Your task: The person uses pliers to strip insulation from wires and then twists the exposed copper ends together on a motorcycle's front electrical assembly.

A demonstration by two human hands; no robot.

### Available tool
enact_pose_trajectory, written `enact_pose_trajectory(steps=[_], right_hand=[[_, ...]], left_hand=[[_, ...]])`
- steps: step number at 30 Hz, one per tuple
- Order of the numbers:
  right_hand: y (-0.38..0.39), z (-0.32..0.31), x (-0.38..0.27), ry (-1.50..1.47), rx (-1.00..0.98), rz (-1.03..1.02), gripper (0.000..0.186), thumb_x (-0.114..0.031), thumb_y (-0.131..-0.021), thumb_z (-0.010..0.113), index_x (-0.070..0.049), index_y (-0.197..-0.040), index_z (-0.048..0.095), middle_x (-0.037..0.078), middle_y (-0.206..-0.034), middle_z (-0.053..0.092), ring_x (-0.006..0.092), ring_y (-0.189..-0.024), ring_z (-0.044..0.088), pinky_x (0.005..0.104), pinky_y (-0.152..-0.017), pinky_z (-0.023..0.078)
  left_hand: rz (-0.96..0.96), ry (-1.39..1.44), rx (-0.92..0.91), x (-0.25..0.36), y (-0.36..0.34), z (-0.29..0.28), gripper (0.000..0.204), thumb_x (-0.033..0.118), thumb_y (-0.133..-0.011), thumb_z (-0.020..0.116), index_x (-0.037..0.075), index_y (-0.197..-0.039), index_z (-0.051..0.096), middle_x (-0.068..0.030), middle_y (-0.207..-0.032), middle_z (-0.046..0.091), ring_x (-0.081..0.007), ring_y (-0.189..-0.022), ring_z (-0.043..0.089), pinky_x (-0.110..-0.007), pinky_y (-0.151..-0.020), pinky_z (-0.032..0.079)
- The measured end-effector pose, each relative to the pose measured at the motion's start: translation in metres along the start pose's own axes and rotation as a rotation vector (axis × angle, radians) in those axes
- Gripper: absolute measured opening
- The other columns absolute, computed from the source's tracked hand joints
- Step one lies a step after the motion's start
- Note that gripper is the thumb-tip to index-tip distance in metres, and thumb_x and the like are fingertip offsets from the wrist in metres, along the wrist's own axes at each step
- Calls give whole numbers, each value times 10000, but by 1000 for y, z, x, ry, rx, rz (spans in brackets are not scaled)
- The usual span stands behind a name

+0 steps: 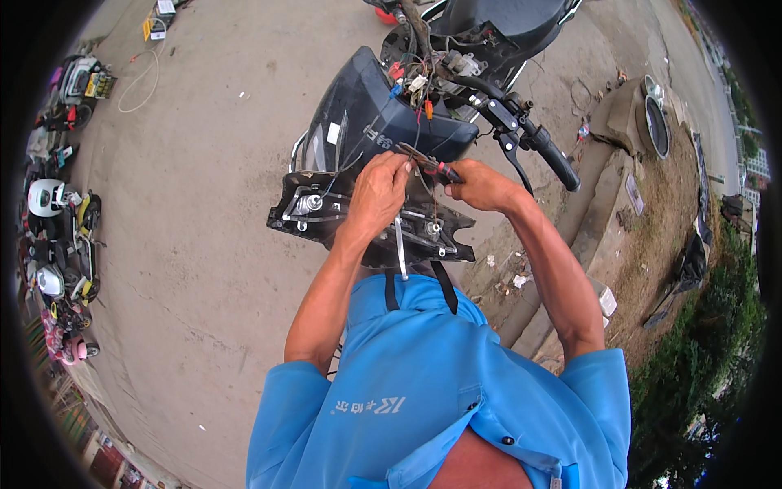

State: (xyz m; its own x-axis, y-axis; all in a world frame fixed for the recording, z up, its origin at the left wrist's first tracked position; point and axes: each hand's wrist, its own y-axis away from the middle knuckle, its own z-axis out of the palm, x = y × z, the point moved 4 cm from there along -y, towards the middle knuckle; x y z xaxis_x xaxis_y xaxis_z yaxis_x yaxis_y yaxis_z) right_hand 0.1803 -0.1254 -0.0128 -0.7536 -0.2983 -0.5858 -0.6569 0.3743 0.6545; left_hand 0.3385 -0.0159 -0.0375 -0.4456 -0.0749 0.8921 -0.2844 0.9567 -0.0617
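Note:
A pair of pliers (pixel 422 157) with red-and-black handles is gripped in my right hand (pixel 482 186). Its jaws point left, toward the fingertips of my left hand (pixel 383 189). Those fingers are pinched together at the jaws, on what looks like a thin wire; the pinched end is mostly hidden. Below my hands lies a black front panel (pixel 287 200) of an electric scooter, its inner side up, with a bulb socket (pixel 309 204) at the left and another (pixel 433 229) at the right. Thin wires run from it toward the dark scooter body (pixel 346 102).
Loose wires with coloured connectors (pixel 418 84) spill from the opened scooter front. The handlebar grip (pixel 560 165) and brake lever (pixel 511 153) jut out near my right forearm. A concrete kerb (pixel 574 220) runs along the right. Parked scooters (pixel 53 198) line the far left.

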Motion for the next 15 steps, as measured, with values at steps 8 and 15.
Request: enact_pose_trajectory(steps=[8,15], right_hand=[[-4,-2,14,-3,21,-69,235,-85,-898,658,41,-1095,632,129,-802,672,219,-768,628,386,-743,509],[-4,0,21,-398,-136,104,193,-78,-953,635,8,-1124,659,42,-911,655,161,-896,634,359,-780,564]], left_hand=[[-59,99,-31,6,-4,4,190,88,-995,562,-58,-1031,678,-190,-914,656,-361,-855,630,-420,-785,484],[-197,158,-20,5,-8,5,230,133,-1010,545,-59,-998,672,-217,-890,670,-375,-810,651,-421,-768,499]])
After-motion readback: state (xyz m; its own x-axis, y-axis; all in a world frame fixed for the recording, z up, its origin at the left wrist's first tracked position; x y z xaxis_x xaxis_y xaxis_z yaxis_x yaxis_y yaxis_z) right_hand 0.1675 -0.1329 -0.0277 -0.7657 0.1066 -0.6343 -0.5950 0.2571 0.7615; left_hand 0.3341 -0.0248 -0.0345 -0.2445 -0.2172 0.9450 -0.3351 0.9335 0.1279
